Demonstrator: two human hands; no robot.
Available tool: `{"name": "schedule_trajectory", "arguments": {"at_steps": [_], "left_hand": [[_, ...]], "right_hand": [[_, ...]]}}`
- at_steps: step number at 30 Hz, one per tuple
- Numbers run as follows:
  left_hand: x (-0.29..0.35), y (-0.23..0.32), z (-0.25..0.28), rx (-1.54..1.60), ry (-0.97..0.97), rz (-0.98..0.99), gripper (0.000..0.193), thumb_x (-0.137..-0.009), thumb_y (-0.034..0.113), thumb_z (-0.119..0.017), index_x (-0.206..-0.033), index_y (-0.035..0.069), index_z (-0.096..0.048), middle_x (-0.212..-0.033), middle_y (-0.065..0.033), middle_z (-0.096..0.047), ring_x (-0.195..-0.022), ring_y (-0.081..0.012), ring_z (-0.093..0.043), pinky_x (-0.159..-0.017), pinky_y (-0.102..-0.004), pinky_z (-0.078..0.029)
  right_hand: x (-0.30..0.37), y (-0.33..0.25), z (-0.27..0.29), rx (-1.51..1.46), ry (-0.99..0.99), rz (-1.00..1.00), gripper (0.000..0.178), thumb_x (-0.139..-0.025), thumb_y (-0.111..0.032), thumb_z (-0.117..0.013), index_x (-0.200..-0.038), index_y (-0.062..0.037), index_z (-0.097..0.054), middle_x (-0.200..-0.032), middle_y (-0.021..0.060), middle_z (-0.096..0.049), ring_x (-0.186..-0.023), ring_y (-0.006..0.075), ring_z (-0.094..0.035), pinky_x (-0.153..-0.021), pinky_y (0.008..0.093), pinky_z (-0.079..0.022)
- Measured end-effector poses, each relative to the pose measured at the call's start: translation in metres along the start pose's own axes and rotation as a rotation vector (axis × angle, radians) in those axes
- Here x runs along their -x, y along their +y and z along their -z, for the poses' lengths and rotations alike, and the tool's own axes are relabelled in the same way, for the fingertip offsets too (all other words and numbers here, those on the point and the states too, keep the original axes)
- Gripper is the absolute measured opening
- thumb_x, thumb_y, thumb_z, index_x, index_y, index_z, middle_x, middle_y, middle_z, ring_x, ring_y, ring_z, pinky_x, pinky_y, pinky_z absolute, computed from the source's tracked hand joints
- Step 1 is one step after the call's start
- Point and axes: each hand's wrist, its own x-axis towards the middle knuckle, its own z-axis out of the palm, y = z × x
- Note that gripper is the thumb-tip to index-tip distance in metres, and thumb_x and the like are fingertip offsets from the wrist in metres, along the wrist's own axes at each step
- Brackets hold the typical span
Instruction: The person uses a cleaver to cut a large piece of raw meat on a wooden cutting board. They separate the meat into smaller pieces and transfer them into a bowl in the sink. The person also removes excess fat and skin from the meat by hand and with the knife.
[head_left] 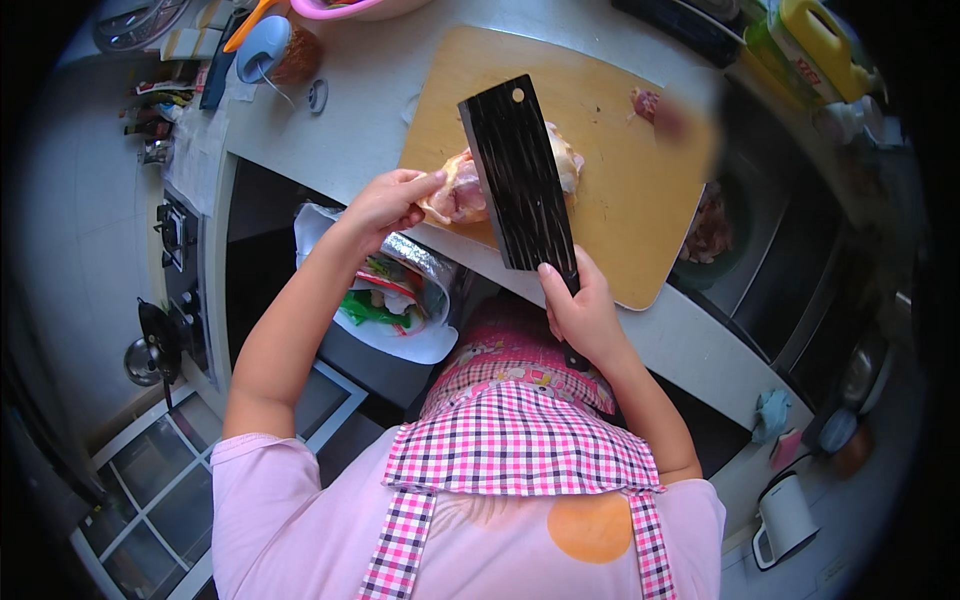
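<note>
Kitchen worktop, seen from above the person's head, items listed left to right.

Far left: dark cooker [172,240] set below the counter level, a ladle [150,345] hanging beside it. Top left corner of the counter [350,130]: blue-lidded jar [275,50] and pink bowl [340,8], partly cut off by the frame.

Below the counter's near edge: open waste bin lined with a white bag [385,290], holding green and mixed scraps.

Left hand [385,200]: fingers curled, tips pressing the left end of the raw chicken piece [460,190], which lies on the wooden cutting board [640,200] near its front left edge.

Cleaver [520,170]: broad dark blade laid across the chicken, covering its middle; pale meat shows on both sides of the blade.

Right hand [585,310]: closed around the cleaver handle at the board's near edge, index finger resting along the base of the blade.

Far right corner of the board: small scrap of meat [648,102]. Right of the board: sink [760,240] with a bowl of meat pieces [712,230]. Top right: yellow bottle [822,40]. Lower right: white jug [785,520].
</note>
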Motion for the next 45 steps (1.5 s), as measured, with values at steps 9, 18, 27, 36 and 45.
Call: {"name": "schedule_trajectory", "arguments": {"at_steps": [9,18,27,36,45], "left_hand": [[-0.018,0.012,0.016,0.275,-0.079,-0.077,0.034,-0.086,0.018,-0.066,-0.11,-0.002,-0.052,-0.101,-0.0123,-0.058,-0.089,-0.0165,-0.059,-0.078,-0.0317,-0.05],[-0.034,0.034,0.013,-0.054,-0.252,-0.035,0.027,-0.09,0.018,-0.057,-0.11,-0.001,-0.056,-0.098,-0.0107,-0.063,-0.087,-0.0199,-0.065,-0.072,-0.0349,-0.056],[-0.037,0.018,0.022,-0.193,-0.254,-0.086,0.031,-0.088,0.024,-0.064,-0.106,-0.001,-0.059,-0.095,-0.0064,-0.064,-0.083,-0.0114,-0.061,-0.072,-0.0247,-0.049],[-0.017,0.011,0.03,-0.252,-0.322,-0.09,0.036,-0.077,0.022,-0.076,-0.1,-0.004,-0.065,-0.094,-0.0069,-0.066,-0.082,-0.0134,-0.063,-0.073,-0.025,-0.049],[-0.012,-0.037,0.023,0.471,-0.389,-0.15,0.041,-0.087,0.02,-0.066,-0.121,0.002,-0.052,-0.108,-0.0066,-0.063,-0.094,-0.0121,-0.063,-0.084,-0.0245,-0.052]], "right_hand": [[0.02,-0.048,0.005,-0.051,-0.069,-0.225,0.014,-0.096,-0.018,-0.049,-0.099,-0.0054,-0.043,-0.054,0.0007,-0.043,-0.037,0.0086,-0.039,-0.034,0.0248,-0.033],[0.03,-0.101,0.018,-0.024,-0.075,-0.465,0.016,-0.095,-0.018,-0.051,-0.097,-0.0043,-0.042,-0.055,0.0022,-0.043,-0.038,0.0099,-0.04,-0.035,0.0255,-0.034],[0.042,-0.089,0.031,0.124,0.217,-0.205,0.014,-0.095,-0.015,-0.052,-0.099,-0.0054,-0.044,-0.055,0.001,-0.043,-0.037,0.0081,-0.038,-0.034,0.0232,-0.033],[0.034,-0.064,0.0,0.05,0.04,-0.211,0.014,-0.096,-0.015,-0.051,-0.102,-0.0057,-0.043,-0.058,0.002,-0.046,-0.039,0.0087,-0.041,-0.036,0.0239,-0.035],[0.013,-0.032,-0.047,0.131,0.005,-0.018,0.016,-0.094,-0.017,-0.055,-0.092,-0.003,-0.047,-0.056,0.0014,-0.05,-0.045,0.0071,-0.047,-0.041,0.023,-0.036]]}}
